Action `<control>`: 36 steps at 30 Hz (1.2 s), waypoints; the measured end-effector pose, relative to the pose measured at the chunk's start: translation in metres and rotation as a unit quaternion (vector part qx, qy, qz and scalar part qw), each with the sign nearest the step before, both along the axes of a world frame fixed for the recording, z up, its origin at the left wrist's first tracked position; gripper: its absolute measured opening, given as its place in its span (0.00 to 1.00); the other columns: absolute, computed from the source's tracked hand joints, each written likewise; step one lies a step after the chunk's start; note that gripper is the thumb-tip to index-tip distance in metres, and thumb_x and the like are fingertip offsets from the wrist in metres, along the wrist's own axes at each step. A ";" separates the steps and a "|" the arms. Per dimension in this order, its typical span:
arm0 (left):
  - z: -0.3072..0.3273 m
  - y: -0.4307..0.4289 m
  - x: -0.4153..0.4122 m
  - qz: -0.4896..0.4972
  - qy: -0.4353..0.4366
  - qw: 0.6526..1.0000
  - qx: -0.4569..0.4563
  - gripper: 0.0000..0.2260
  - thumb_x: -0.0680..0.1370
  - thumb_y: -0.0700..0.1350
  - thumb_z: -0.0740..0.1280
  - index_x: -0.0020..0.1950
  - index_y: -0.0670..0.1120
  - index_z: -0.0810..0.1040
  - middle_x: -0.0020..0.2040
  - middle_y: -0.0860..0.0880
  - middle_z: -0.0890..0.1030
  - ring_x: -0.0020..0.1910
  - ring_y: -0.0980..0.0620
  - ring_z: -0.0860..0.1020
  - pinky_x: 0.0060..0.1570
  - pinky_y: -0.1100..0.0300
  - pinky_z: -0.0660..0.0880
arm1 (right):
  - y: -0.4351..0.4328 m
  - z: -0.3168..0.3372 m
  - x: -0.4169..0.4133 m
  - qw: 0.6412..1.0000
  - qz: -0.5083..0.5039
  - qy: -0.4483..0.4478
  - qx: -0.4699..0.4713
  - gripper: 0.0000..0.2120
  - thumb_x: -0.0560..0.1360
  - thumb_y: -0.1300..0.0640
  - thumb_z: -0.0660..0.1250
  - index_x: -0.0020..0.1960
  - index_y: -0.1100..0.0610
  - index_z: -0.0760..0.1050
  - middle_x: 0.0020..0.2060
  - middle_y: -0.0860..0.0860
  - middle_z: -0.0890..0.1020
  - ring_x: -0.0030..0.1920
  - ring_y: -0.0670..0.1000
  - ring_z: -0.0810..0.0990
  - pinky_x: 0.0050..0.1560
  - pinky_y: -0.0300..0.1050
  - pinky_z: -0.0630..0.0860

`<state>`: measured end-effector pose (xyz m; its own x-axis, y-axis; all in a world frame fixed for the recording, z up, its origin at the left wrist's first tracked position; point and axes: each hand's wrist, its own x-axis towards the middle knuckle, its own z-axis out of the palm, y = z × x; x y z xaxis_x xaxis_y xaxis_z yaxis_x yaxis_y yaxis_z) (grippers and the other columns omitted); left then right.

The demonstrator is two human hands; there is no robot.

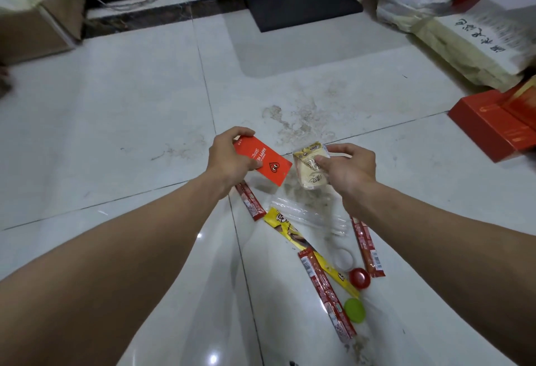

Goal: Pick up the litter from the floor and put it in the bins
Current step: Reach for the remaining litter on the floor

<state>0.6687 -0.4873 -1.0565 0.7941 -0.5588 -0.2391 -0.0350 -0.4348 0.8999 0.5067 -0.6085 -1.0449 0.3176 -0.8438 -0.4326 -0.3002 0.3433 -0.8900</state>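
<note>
Red card [262, 164], stiff & light, was pinched by its edge in the L hand [229, 159], just beyond the yellow wrapper [279, 220]. Soft, crinkly cream sachet [310, 169] was pinched at its top by the R hand [349, 172], also just beyond it.

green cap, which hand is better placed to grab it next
Probably the right hand: the green cap lies beside the right forearm, far from the left hand. Both are full, though: beige packet right, red card left.
</note>
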 end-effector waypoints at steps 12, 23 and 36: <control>0.083 0.086 -0.007 0.129 -0.028 0.991 -0.015 0.38 0.67 0.28 0.75 0.71 0.54 0.68 0.54 0.44 0.76 0.51 0.47 0.80 0.46 0.54 0.82 | 0.063 0.063 0.073 0.981 0.116 -0.155 0.024 0.13 0.71 0.69 0.72 0.46 0.51 0.78 0.41 0.52 0.84 0.41 0.50 0.84 0.48 0.45 0.81; 0.120 0.230 0.001 0.213 -0.061 0.974 -0.047 0.32 0.67 0.31 0.77 0.64 0.55 0.72 0.49 0.46 0.77 0.48 0.49 0.81 0.44 0.55 0.82 | 0.182 0.102 0.099 0.958 0.230 -0.172 0.018 0.12 0.71 0.66 0.73 0.47 0.51 0.79 0.43 0.52 0.85 0.41 0.51 0.85 0.51 0.53 0.82; 0.202 0.414 -0.021 0.303 -0.122 0.935 -0.139 0.32 0.67 0.31 0.76 0.66 0.52 0.73 0.56 0.47 0.76 0.51 0.49 0.79 0.42 0.55 0.82 | 0.351 0.195 0.112 0.895 0.369 -0.251 -0.024 0.11 0.71 0.67 0.73 0.50 0.56 0.80 0.44 0.55 0.85 0.42 0.53 0.86 0.50 0.52 0.82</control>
